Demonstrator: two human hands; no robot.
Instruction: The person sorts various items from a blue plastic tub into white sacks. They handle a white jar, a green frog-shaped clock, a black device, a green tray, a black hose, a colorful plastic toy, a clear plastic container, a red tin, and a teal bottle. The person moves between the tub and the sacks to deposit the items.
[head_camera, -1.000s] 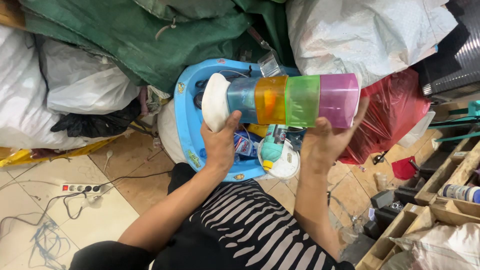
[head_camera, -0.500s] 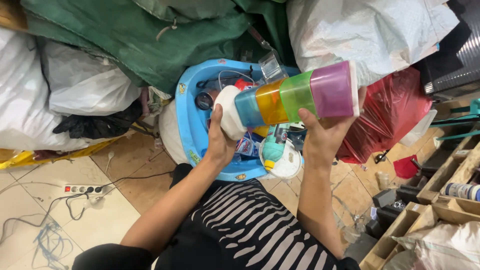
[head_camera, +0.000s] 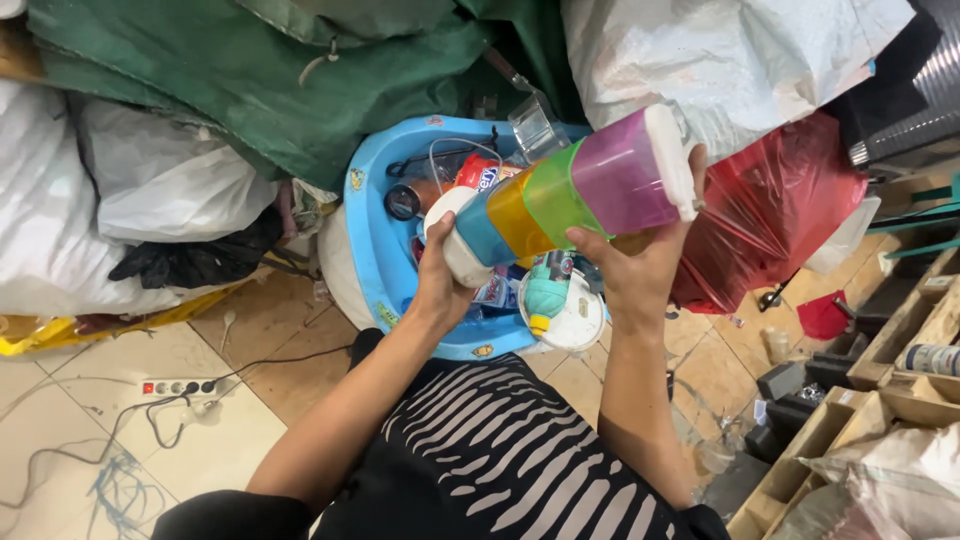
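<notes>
Gripping tilted multicoloured stacked container (head_camera: 560, 195): left hand (head_camera: 440, 285) closed on white end, right hand (head_camera: 635, 270) closed underneath.

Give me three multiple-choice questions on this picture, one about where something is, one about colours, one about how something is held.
1. Where does the power strip lie?
A. on the tiled floor at the left
B. inside the blue tub
C. on the red bag

2. How many coloured sections does the stacked container show?
A. two
B. four
C. six

3. How is the container held?
A. by one hand only
B. tilted, between both hands
C. resting on the floor

Answers: 1 A, the strip sits on tiles beside cables. 2 B, blue, orange, green and purple. 3 B, the left hand is at its lower white end, the right hand under the purple end.
</notes>
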